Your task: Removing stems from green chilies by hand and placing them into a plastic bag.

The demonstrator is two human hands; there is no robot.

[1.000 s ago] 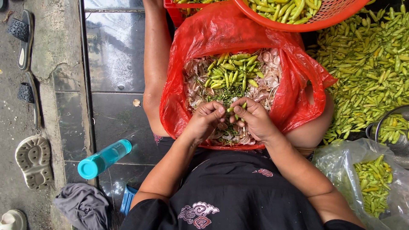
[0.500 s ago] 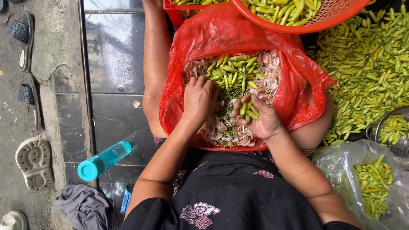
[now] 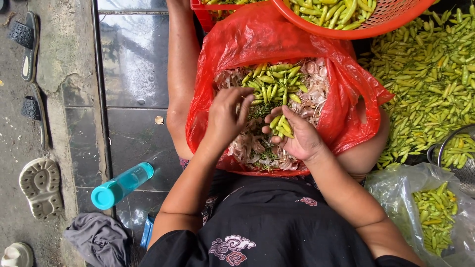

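1. The floor is of dark glossy tiles (image 3: 133, 64), with a rough concrete strip (image 3: 64, 59) at the side where worn sandals (image 3: 30, 44) lie.
2. A red thin plastic bag (image 3: 257, 44) rests open on the person's lap, filled with small green chili peppers (image 3: 274, 81) and pale cut stems (image 3: 247, 146).
3. The left hand (image 3: 225, 118) is half open, its fingers spread and pressing down in the peppers.
4. The right hand (image 3: 297, 136) is cupped, palm up, holding a small bunch of green peppers (image 3: 282, 126).
5. A big heap of loose green chilies (image 3: 420, 84) lies beside the bag, under an orange plastic basket (image 3: 386, 22).
6. A turquoise plastic bottle (image 3: 121, 185) lies on the tiles near the left arm.
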